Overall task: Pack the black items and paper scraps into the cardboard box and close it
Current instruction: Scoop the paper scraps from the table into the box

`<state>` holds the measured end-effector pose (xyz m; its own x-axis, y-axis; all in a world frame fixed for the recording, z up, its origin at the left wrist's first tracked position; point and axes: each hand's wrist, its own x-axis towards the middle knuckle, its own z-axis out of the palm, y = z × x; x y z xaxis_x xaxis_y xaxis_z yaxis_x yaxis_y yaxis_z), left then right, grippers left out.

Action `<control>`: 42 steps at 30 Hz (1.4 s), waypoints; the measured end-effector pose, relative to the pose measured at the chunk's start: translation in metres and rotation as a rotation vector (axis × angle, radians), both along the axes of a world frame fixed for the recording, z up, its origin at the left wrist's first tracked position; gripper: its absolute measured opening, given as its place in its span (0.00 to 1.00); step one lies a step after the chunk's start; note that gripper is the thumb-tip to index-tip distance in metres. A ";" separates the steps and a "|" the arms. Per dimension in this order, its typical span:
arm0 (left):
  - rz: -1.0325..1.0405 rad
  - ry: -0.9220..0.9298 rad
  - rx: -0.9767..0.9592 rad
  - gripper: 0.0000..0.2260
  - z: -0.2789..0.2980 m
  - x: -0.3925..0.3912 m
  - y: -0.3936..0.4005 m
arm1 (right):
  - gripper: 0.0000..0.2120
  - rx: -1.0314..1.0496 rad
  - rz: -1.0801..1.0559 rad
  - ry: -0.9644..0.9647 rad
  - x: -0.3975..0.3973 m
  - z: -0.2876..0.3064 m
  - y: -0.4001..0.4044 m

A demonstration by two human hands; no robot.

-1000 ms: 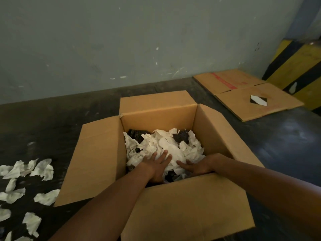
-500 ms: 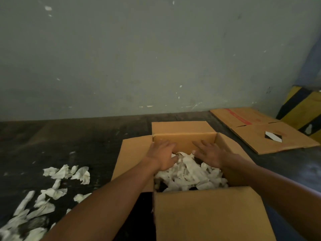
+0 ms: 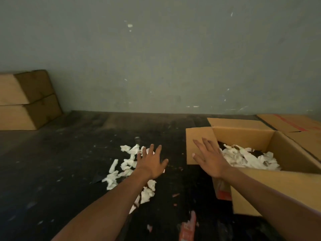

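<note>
Both hands are released, fingers spread: left hand (image 3: pixel 152 162) over the loose scraps (image 3: pixel 129 164) on the floor, right hand (image 3: pixel 208 159) beside the open box (image 3: pixel 260 136). Gather scraps in full handfuls, then drop them inside the box walls.

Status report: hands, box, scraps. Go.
Both hands open, empty: left hand over floor scraps, right hand by the left flap. Cardboard box open, part filled. Nothing blocking the scraps.
</note>
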<state>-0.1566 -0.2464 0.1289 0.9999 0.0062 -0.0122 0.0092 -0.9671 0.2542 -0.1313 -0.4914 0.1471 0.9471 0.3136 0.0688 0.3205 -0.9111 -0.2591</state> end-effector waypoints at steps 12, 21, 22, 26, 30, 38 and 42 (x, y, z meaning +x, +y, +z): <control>0.231 0.318 -0.138 0.50 -0.133 -0.134 0.132 | 0.42 -0.147 0.064 0.416 -0.093 -0.144 0.126; 0.235 0.354 -0.093 0.61 -0.193 -0.115 0.165 | 0.54 -0.191 0.022 0.423 -0.051 -0.210 0.169; 0.226 0.334 -0.083 0.62 -0.195 -0.105 0.168 | 0.54 -0.195 0.031 0.401 -0.041 -0.213 0.177; 0.230 0.277 -0.041 0.60 -0.201 -0.060 0.178 | 0.47 -0.214 0.110 0.298 -0.005 -0.218 0.203; 0.308 0.226 -0.060 0.53 -0.204 -0.011 0.193 | 0.35 -0.211 0.179 0.262 0.035 -0.222 0.233; 0.202 0.135 -0.088 0.53 -0.194 0.028 0.233 | 0.31 0.310 -0.119 0.043 0.115 -0.204 0.230; 0.093 0.232 -0.034 0.60 -0.198 0.041 0.234 | 0.32 0.145 -0.267 0.274 0.149 -0.223 0.217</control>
<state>-0.1157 -0.0120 -0.0688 0.9655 0.0939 -0.2427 0.1596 -0.9504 0.2671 0.0174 -0.2743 -0.0762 0.9833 0.0594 -0.1721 -0.0216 -0.9007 -0.4339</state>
